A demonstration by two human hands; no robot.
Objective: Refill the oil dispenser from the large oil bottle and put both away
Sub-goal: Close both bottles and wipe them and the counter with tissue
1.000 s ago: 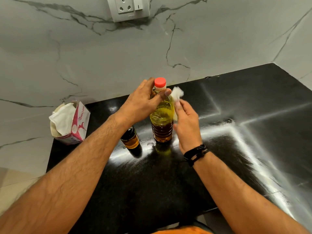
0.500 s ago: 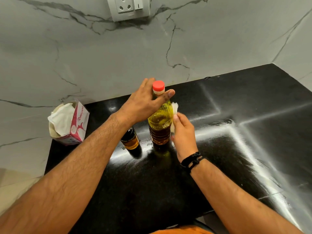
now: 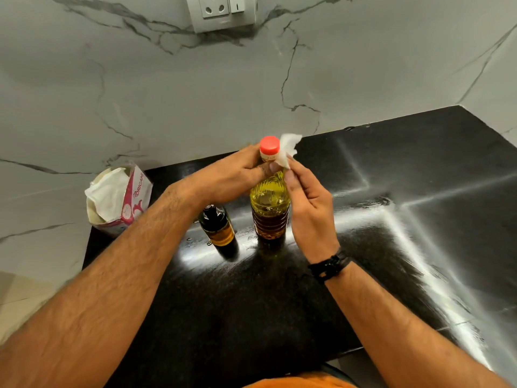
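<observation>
A torn tissue box (image 3: pixel 120 201) sits far left on the black surface (image 3: pixel 391 219). Next comes the small dark oil dispenser (image 3: pixel 219 229), partly hidden by the left arm. The left hand (image 3: pixel 232 177) has its grip wrapped tight around the neck of the big oil bottle (image 3: pixel 270 205), under its red cap (image 3: pixel 269 143). The right hand (image 3: pixel 307 208) pinches a white tissue (image 3: pixel 288 149) against the bottle's neck.
</observation>
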